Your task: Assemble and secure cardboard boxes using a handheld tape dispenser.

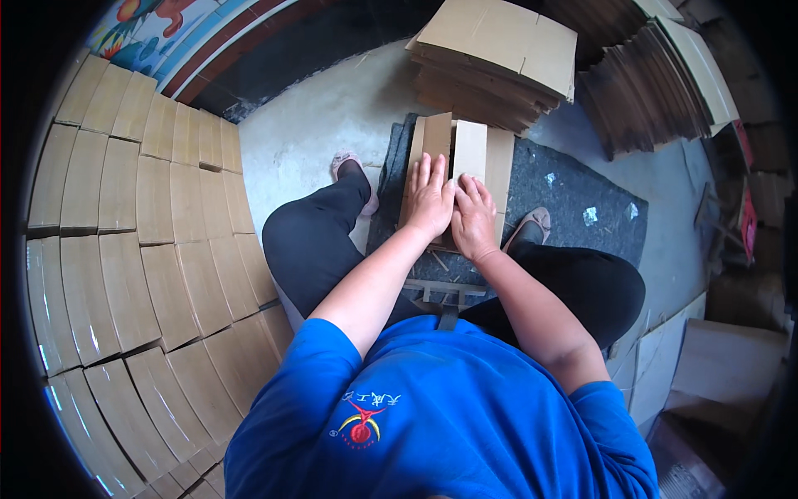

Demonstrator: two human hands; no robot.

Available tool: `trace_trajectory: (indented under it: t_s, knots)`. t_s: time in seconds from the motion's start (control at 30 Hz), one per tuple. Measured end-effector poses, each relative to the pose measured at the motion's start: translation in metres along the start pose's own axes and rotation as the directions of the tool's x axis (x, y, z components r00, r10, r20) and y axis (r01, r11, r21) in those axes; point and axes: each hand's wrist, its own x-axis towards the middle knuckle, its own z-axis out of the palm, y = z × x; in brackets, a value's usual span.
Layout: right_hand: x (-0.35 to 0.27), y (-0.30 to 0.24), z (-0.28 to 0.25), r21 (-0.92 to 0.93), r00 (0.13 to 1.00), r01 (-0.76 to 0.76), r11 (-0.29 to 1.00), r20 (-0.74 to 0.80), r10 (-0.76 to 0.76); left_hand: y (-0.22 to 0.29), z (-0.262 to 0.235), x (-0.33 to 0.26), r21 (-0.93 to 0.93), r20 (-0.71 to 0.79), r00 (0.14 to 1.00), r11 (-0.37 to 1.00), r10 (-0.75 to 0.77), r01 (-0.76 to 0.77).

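Between my feet lies a narrow brown cardboard box (470, 150) with two long top flaps and a dark gap between them. My left hand (430, 202) rests flat on the left flap, its fingers stretched away from me and a little apart. Beside it, my right hand (475, 214) lies on the near part of the right flap with its fingers slightly bent. The thumbs come close together over the gap. Neither hand grips anything that I can see. Under the box, a flat cardboard piece (499, 162) shows on the right.
Long closed cartons (158, 274) are stacked in rows at my left. Ahead stands a pile of flat cardboard sheets (499, 41), with another stack (648, 87) to its right. A dark mat (582, 191) with white scraps covers the floor under the box.
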Motion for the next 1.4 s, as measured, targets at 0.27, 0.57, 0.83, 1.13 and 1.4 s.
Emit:
trace_trajectory:
  t_s: [0.27,0.57,0.83,1.13,1.4]
  knots:
    - [-0.024,-0.006,-0.030,-0.099,0.995,-0.001,0.995,0.096,0.011,0.015,-0.010,-0.003,0.306,0.093,0.995,0.952,-0.033,0.003]
    - [-0.042,-0.021,-0.045,-0.226,0.946,0.100,0.969,0.323,-0.023,0.009,-0.010,-0.013,0.282,0.066,0.992,0.952,0.104,-0.118]
    - [-0.028,-0.008,-0.040,-0.262,0.926,0.131,0.956,0.377,-0.024,0.011,-0.011,-0.024,0.446,0.144,0.977,0.871,0.160,-0.208]
    - [0.015,-0.071,-0.185,-0.028,0.919,0.248,0.968,0.323,-0.226,-0.039,0.007,0.000,0.682,0.304,0.922,0.622,0.237,-0.385]
    - [-0.110,0.094,-0.384,0.386,0.755,-0.090,0.918,-0.575,0.316,0.003,0.002,0.004,0.571,0.341,0.914,0.724,0.220,-0.387]
